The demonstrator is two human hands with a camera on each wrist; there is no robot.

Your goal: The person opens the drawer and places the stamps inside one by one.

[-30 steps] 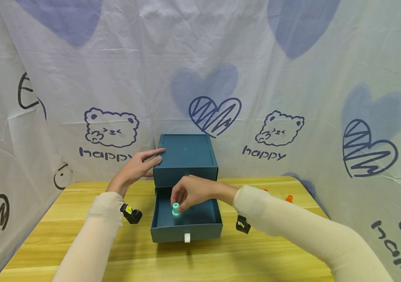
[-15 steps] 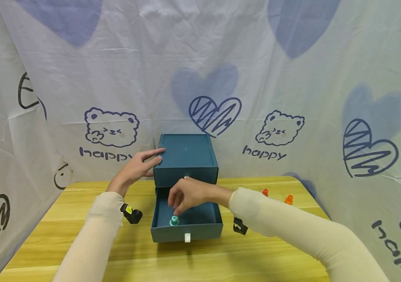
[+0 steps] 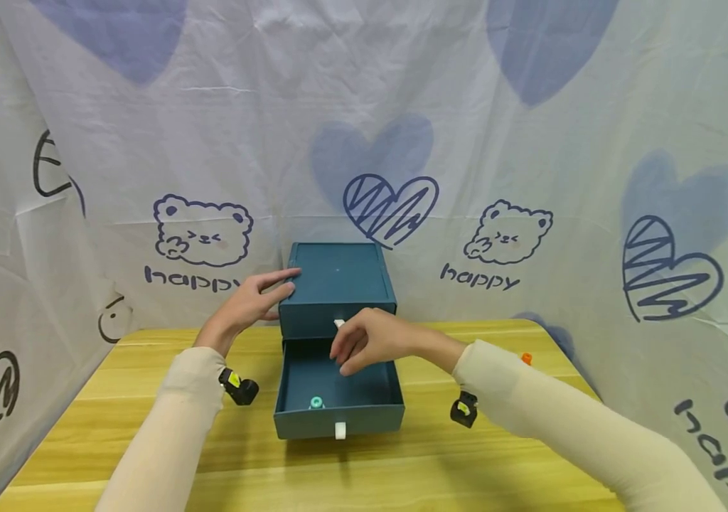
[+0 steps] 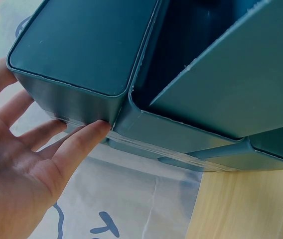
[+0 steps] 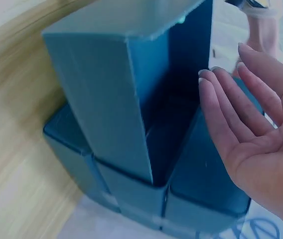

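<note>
Backdrop first: a white sheet with blue hearts, bear doodles and "happy" wraps around the back and both sides of a yellow wooden table.

In the middle of the table, toward the back edge, sits a teal box with two drawers. The upper one is closed, with its white pull tab just peeking out by the right hand. The bottom drawer is pulled out toward the person, with a white tab on its front.

Left hand is flat against the box's upper left corner, fingers straight and spread. In the left wrist view the fingertips press the side wall just under the top edge, not curled round anything.

Right hand hovers over the back part of the open drawer, just in front of the upper drawer's face. Fingers are relaxed and a bit bent, holding nothing; the right wrist view shows an open palm beside the box. Can't tell if it's brushing the tab.

Both arms are in cream sleeves with a small black camera strapped under each wrist.

Inside the drawer, close to its front wall and left of middle, a small mint-green cap stands on the floor, well clear of both hands.

A tiny orange piece shows on the table behind the right forearm.
</note>
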